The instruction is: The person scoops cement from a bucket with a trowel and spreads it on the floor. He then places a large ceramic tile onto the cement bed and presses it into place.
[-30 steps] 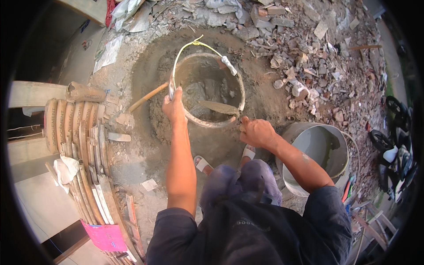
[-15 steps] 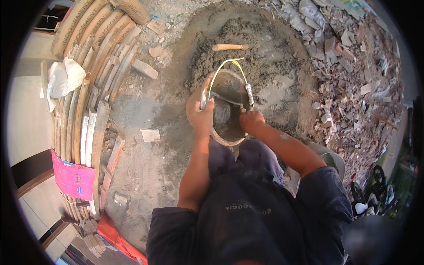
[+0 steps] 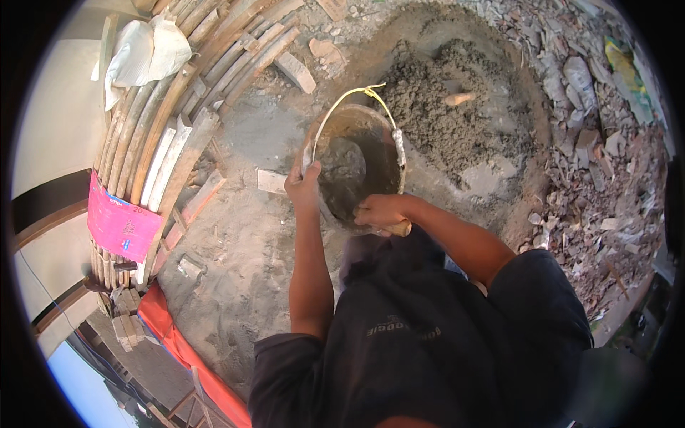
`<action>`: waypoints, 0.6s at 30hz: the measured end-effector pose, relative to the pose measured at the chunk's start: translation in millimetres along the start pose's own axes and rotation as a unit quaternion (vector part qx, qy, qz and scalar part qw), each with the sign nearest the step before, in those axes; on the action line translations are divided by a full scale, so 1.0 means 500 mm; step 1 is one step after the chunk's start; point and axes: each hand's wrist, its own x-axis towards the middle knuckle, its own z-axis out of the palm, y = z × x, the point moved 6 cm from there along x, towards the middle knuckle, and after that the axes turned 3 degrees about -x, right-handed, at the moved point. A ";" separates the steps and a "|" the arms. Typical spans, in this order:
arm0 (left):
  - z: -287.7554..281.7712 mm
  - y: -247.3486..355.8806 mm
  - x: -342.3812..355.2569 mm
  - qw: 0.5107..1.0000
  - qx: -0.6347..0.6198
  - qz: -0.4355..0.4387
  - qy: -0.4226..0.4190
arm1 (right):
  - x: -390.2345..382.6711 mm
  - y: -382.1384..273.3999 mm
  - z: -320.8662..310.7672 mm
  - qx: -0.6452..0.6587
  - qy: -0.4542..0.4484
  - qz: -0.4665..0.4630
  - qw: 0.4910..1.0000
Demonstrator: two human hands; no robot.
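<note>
A mortar-smeared bucket [image 3: 396,175] with a raised yellow-and-white handle is tilted in front of my knees, its mouth facing me. My left hand [image 3: 305,187] is closed on the bucket's left rim, near the foot of the handle. Reaching in over the near right rim, my right hand [image 3: 382,211] grips a trowel by its wooden handle [image 3: 399,228]. A rounded grey shape inside the bucket looks like the trowel's blade [image 3: 344,161], coated with wet mortar. Beyond the bucket lies a heap of wet mortar [image 3: 457,132], with a short wooden handle [image 3: 460,98] sticking out of it.
Stacked poles and planks [image 3: 160,135] run along the left, with a pink sheet [image 3: 125,217] and a white sack [image 3: 146,57] on them. Rubble [image 3: 592,171] covers the right side. A brick [image 3: 271,181] lies left of the bucket; a red tarp [image 3: 189,349] is at lower left.
My view has swung, so the mortar heap sits farther right. The bucket has tilted further toward me. My right hand has pulled closer to my body, and the trowel's handle now shows.
</note>
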 end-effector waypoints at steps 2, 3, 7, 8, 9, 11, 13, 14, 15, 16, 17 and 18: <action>-0.028 0.018 0.031 1.000 -0.002 0.001 0.030 | 0.021 -0.039 -0.022 0.123 -0.031 -0.050 0.991; -0.043 0.028 0.041 0.999 0.021 0.001 0.046 | 0.028 -0.042 -0.036 0.201 -0.014 -0.024 0.979; -0.051 0.074 0.107 0.992 0.061 0.012 0.107 | 0.057 -0.111 -0.114 0.004 0.063 -0.064 0.996; -0.041 0.083 0.126 0.991 0.063 0.009 0.117 | 0.057 -0.131 -0.147 -0.115 0.108 -0.072 0.985; -0.028 0.098 0.144 0.990 0.068 0.026 0.121 | 0.057 -0.155 -0.185 -0.233 0.153 -0.069 0.958; 0.000 0.121 0.188 0.986 0.111 0.036 0.122 | 0.062 -0.169 -0.250 -0.297 0.105 -0.002 0.949; 0.022 0.139 0.228 0.983 0.127 0.045 0.124 | 0.047 -0.186 -0.299 -0.315 0.147 0.001 0.938; 0.030 0.149 0.253 0.983 0.119 0.054 0.131 | 0.044 -0.198 -0.325 -0.311 0.166 -0.014 0.936; 0.035 0.154 0.277 0.984 0.101 0.055 0.133 | 0.043 -0.203 -0.343 -0.302 0.174 -0.020 0.937; 0.039 0.160 0.304 0.983 0.108 0.056 0.140 | 0.042 -0.208 -0.363 -0.292 0.188 -0.029 0.937; 0.040 0.165 0.333 0.983 0.106 0.051 0.140 | 0.049 -0.207 -0.381 -0.325 0.180 -0.007 0.928; 0.041 0.169 0.369 0.984 0.100 0.037 0.146 | 0.050 -0.217 -0.404 -0.299 0.213 -0.032 0.930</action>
